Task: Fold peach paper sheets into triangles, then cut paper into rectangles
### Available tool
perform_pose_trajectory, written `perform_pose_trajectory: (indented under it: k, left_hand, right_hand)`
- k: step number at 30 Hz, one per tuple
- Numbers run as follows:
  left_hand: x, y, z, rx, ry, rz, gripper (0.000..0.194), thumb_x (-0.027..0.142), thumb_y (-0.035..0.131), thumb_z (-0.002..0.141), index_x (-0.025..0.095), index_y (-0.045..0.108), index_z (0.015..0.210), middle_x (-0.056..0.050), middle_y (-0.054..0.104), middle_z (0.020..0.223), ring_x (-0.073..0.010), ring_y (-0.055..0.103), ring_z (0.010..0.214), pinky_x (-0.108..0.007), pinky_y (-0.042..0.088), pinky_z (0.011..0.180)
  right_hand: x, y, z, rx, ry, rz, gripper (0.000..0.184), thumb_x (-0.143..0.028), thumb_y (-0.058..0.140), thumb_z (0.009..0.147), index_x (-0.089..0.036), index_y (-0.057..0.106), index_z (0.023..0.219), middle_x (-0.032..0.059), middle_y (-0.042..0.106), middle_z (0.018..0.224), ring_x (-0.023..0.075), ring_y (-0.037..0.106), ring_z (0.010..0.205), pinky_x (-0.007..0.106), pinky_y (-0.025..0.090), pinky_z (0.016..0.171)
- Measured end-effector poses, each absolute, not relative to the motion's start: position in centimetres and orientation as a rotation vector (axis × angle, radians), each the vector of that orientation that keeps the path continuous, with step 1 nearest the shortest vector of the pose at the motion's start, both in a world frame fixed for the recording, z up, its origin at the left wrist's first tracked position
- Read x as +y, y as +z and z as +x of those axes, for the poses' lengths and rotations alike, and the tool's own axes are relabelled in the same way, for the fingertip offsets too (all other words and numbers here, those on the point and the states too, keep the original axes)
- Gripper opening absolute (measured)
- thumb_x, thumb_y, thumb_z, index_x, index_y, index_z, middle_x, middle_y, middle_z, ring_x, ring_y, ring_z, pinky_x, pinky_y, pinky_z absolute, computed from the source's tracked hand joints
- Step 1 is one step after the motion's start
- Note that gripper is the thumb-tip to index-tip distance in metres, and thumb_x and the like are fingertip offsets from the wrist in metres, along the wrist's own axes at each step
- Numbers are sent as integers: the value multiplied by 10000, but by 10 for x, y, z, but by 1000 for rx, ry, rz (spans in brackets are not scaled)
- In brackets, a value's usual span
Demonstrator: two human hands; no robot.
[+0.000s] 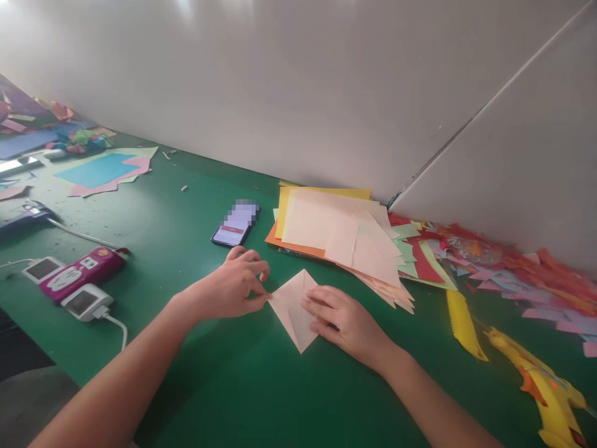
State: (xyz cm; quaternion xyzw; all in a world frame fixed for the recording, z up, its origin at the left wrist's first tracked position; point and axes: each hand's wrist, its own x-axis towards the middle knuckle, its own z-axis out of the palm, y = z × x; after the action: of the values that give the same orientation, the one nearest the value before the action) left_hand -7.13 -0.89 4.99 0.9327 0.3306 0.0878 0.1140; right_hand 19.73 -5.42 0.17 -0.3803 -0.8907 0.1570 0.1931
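Note:
A pale pink sheet of paper (pixel 290 306), folded into a diamond with crease lines and flaps, lies on the green table between my hands. My left hand (pixel 237 283) pinches its left corner between thumb and forefinger, the other fingers curled above. Across the right half of the paper, my right hand (pixel 342 320) lies with its fingers stretched out and resting on the surface. Its fingers hide the right corner. Just behind the paper sits a stack of pale pink sheets (pixel 326 218) over yellow and orange ones.
A phone (pixel 233 231) lies behind my left hand. To the left is a purple power strip (pixel 84 274) with white chargers. On the right are a yellow cutter (pixel 464 323), a yellow glue gun (pixel 541 379) and a heap of paper scraps (pixel 504 261). A grey wall rises behind.

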Motion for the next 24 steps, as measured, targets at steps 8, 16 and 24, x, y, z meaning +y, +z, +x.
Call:
perform_pose_trajectory:
  k: [8,16,24]
  left_hand:
    - [-11,20,-40,960,405,2701,185,247,492,905,233,630,1027,-26,614,1089,-184,549,986,-366,361,916]
    - [-16,2,-18,864,463,2680,256,233,397,952,168,526,1164,-98,528,1299,-221,493,1184,-372,429,973]
    - [-15,0,-19,850,527,2664,237,219,404,946,158,542,1129,-108,558,1269,-216,521,1162,-368,458,962]
  right_hand:
    - [-55,1,197,-2463,479,-1114,321,-307,528,887,-248,601,1195,53,592,1222,205,515,1138,338,475,936]
    - [-54,-2,199,-2495,435,-1143,344,-387,503,892,-293,596,1210,35,379,1452,258,399,1282,418,437,987]
    - [-52,3,199,-2512,488,-1094,368,-348,521,890,-285,566,1250,17,451,1402,240,391,1299,396,432,1007]
